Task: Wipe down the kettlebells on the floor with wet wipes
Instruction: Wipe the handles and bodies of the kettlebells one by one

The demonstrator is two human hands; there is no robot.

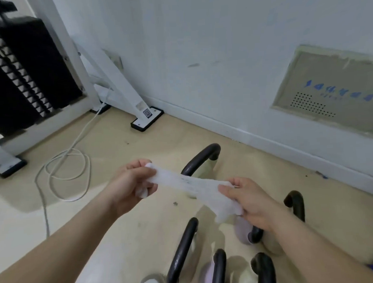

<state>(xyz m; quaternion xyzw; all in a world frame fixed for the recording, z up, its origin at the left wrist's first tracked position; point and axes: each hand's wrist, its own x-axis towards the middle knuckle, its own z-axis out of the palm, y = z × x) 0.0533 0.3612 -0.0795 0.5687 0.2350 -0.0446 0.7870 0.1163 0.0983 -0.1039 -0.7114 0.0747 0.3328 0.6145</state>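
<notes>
Nearest, pale kettlebells with black looped handles point(181, 253) crowd the beige floor point(112, 218) at the bottom edge, with bare floor open to their left. Above them a thin white wet wipe point(187, 181) is stretched taut: the left hand point(130, 183) pinches one end in its grip, the right hand point(247, 200) the other. Farther off a coiled white cable point(66, 175) lies to the left, and the white skirting board point(244, 135) bounds the floor behind.

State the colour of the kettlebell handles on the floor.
Black, with a slight sheen. The kettlebell handles show best in the head view, the only one given.
</notes>
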